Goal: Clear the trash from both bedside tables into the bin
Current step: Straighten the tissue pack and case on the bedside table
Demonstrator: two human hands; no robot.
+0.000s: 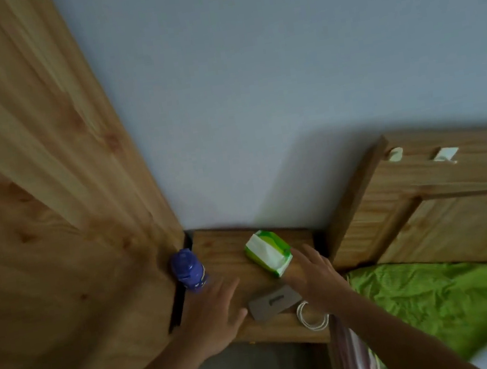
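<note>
A wooden bedside table (223, 249) stands in the corner between a wardrobe and the bed. On its left edge is a bottle with a blue cap (189, 269). A green and white tissue pack (268, 252) lies near the back right. My left hand (215, 316) hovers just below the bottle with fingers spread and holds nothing. Fingers straight, my right hand (315, 280) reaches beside the tissue pack's near end; contact is unclear. The bin is out of view.
A grey phone-like slab (273, 302) and a coiled white cable (312, 318) lie at the table's front. A tall pine wardrobe (36, 213) stands at left, the wooden headboard (424, 190) and green bedding (445, 296) at right.
</note>
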